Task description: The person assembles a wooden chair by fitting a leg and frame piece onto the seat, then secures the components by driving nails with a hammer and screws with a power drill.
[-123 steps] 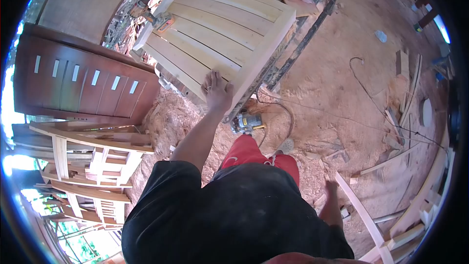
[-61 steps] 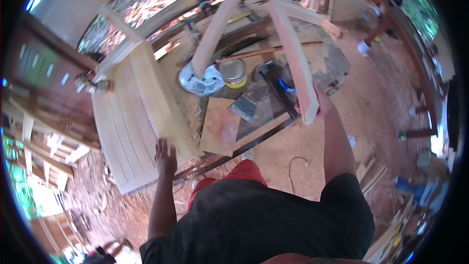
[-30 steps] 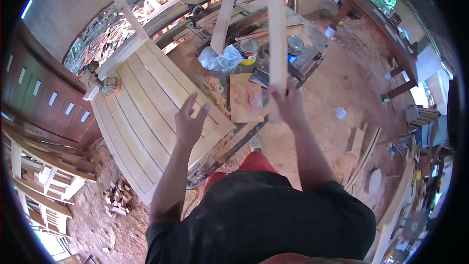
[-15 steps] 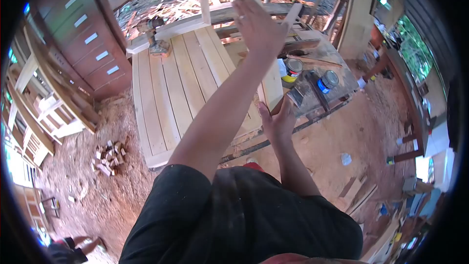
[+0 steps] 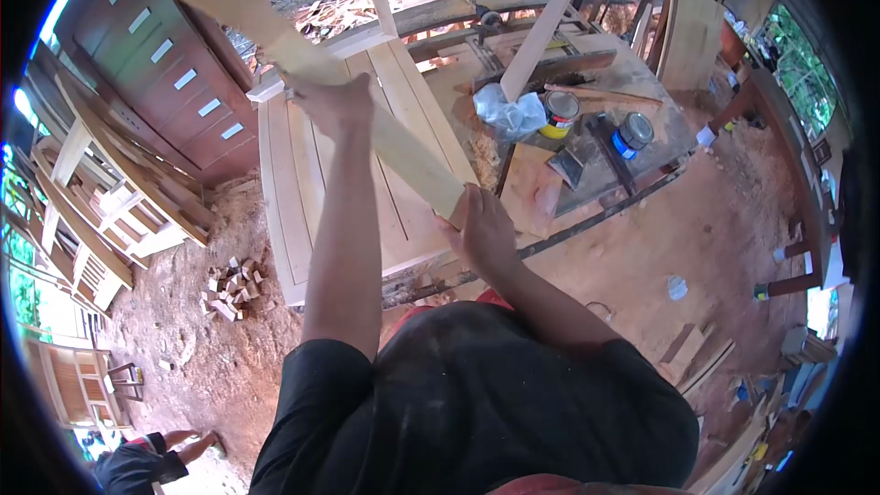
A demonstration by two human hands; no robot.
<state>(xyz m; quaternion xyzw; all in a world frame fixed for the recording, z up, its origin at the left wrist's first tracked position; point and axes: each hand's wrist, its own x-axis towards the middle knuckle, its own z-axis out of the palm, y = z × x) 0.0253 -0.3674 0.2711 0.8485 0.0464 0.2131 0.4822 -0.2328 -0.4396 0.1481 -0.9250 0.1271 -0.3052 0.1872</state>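
Observation:
A long pale wooden board [image 5: 408,160] slants across the view, from the upper left down toward my body. My left hand [image 5: 337,105] is wrapped around its middle stretch. Nearer to me, my right hand [image 5: 486,227] grips the board's close end, thumb on top. Beneath it lies a slatted wooden panel [image 5: 291,192] of pale planks on the workbench, partly hidden by the board and my left forearm.
On the workbench [image 5: 655,96] to the right are a yellow-labelled can [image 5: 559,115], a blue-labelled can [image 5: 632,135], a plastic bag [image 5: 509,112] and a loose wooden strip [image 5: 541,41]. Wood offcuts [image 5: 232,289] lie piled on the ground. Another person [image 5: 137,467] is at lower left.
The board has swung from upright at the centre to a leftward slant over the panel. My left hand moved left and closed around it; my right hand shifted left with the near end.

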